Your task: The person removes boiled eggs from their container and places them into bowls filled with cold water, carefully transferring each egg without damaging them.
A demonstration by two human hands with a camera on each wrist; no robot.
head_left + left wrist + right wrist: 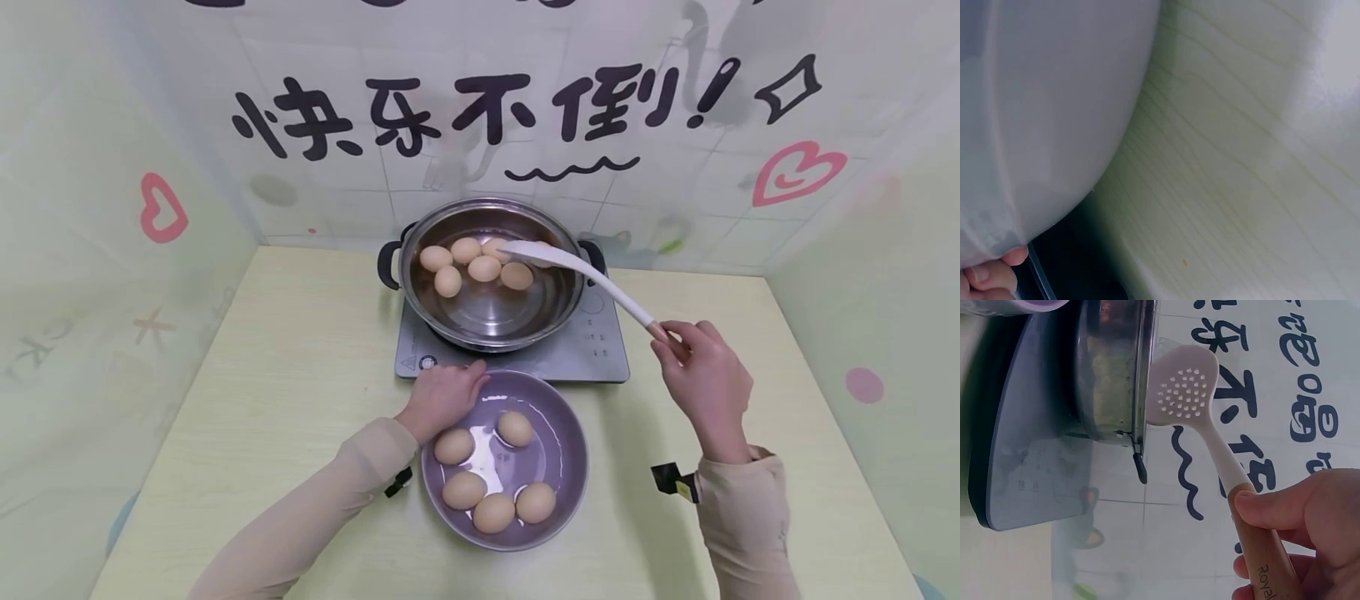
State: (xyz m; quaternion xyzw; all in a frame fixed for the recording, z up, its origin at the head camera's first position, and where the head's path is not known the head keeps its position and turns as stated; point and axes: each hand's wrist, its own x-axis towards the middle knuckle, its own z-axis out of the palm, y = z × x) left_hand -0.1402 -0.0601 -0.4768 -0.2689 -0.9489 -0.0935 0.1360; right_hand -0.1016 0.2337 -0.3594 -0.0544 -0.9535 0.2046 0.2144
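Observation:
My right hand (708,379) grips the wooden handle of a white slotted spoon (1186,387), thumb laid along the wood. The spoon's perforated head is over the right part of a steel pot (491,329) and overlaps the eggs there in the head view. Several brown eggs (484,268) are in the pot, mostly toward its back. In front of the pot is a purple bowl (573,467) with several more eggs (493,512) around its inside. My left hand (446,396) holds the bowl's far left rim; in the left wrist view its fingertips (991,275) are at the bowl's edge.
The pot stands on a flat grey induction cooker (592,362) on a pale wood table (300,358). Its black side handle (386,265) sticks out to the left. A printed wall sheet (487,187) closes off the back, with similar sheets at both sides.

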